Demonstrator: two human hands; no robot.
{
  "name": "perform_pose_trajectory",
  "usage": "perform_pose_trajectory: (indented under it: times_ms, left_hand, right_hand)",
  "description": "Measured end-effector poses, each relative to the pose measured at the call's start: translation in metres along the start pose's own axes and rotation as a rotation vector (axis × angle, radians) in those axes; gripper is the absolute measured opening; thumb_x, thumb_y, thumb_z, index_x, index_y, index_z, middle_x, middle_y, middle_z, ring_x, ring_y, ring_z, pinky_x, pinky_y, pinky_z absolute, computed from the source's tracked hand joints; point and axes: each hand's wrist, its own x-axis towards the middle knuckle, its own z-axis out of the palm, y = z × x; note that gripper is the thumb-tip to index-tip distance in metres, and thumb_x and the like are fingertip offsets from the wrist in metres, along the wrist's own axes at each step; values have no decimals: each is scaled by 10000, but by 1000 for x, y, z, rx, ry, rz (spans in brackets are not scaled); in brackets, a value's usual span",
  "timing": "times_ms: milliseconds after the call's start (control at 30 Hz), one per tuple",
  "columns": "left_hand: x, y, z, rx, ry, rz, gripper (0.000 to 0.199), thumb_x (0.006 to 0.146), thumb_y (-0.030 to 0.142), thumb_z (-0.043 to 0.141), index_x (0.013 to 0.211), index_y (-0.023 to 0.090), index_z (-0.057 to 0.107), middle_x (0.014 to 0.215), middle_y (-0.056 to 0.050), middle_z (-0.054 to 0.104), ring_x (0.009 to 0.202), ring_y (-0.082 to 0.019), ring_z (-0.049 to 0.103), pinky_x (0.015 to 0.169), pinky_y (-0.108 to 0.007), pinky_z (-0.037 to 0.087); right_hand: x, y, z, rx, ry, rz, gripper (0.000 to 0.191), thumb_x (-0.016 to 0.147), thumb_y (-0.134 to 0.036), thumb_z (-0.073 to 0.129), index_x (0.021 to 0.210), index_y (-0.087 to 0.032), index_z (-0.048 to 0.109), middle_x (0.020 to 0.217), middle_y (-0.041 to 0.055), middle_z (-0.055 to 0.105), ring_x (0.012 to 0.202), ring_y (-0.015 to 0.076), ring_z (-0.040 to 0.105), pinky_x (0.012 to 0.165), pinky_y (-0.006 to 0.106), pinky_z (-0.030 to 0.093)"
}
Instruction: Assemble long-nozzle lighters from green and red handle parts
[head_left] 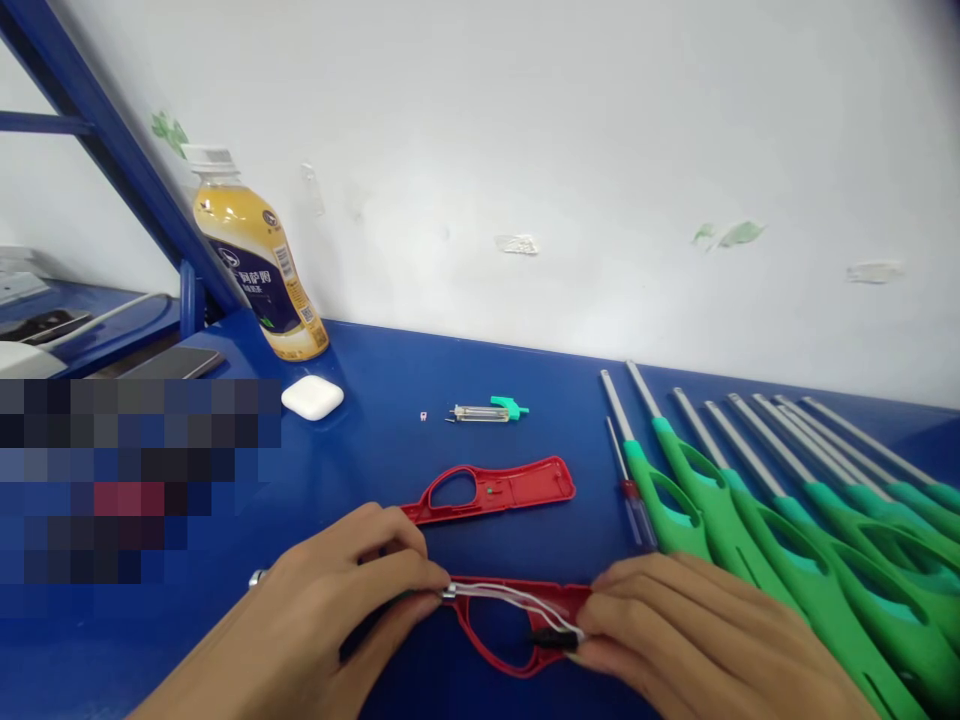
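Note:
A red lighter casing half lies along the near part of the table, with two white wires running over it to a black piece. My left hand pinches the small silver fitting at the wires' left end; its fingers cover the casing's left part. At the casing's right end, my right hand has its fingertips closed by the black piece and the wires. The other red casing half rests just beyond, inner side up. Farther back lies a clear fuel tank with a green valve part.
Several green lighters with metal tubes lie at right, beside a screwdriver. Behind left stand a drink bottle and a white case, near a phone. A tiny part lies mid-table. A white wall closes the back.

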Motion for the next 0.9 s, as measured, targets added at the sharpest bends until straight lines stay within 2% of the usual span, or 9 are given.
perform_pose_trajectory:
  times_ms: [100,233,433,533,633,767,900]
  left_hand:
    - [0,0,-1,1,-15,-11,241,1110,277,569,1110,396,778,1083,53,731,915,-113,735,801,-202,579]
    - [-1,0,0,-6,-17,-14,232,1113,291,569,1099,396,775,1074,56,731,910,-112,736,798,-204,580]
    - [-2,1,0,14,-21,-5,235,1120,295,557,1109,395,770,1094,56,731,932,-108,736,809,-195,578]
    - [-3,1,-1,15,-24,-1,228,1121,296,554,1093,386,762,1089,60,730,941,-105,735,822,-186,576]
    - [-3,0,-1,10,-29,2,230,1122,286,549,1094,381,756,1081,62,727,932,-98,731,829,-176,572]
    - [-3,-1,0,31,-33,7,210,1115,289,570,1112,382,758,1092,54,727,943,-108,732,844,-190,575]
    - [-2,2,-1,49,-45,4,236,1123,297,548,1099,374,770,1085,40,739,935,-120,740,817,-198,587]
  right_hand:
    - [6,-3,-2,-18,69,13,385,1200,-279,400,933,-239,674,769,-93,776,681,79,759,760,232,553]
    - [4,-3,-2,-36,89,15,324,1191,-262,431,963,-247,660,790,-105,785,683,81,763,778,247,545]
    - [-6,-2,6,-10,122,51,385,1177,-180,370,970,-245,687,798,-53,795,703,128,757,728,292,554]
    - [-6,-3,6,45,117,82,284,1170,-249,468,971,-249,671,787,-71,775,660,107,734,753,270,559]
    - [-5,-3,2,80,109,159,220,1150,-349,550,990,-258,670,839,-69,777,707,106,747,756,257,557]
    - [-2,-1,0,31,16,134,313,1152,-452,518,998,-265,717,855,-62,773,714,112,744,736,252,579]
    - [0,2,1,19,-20,138,344,1161,-450,483,1020,-262,735,863,-52,771,713,116,734,726,244,590]
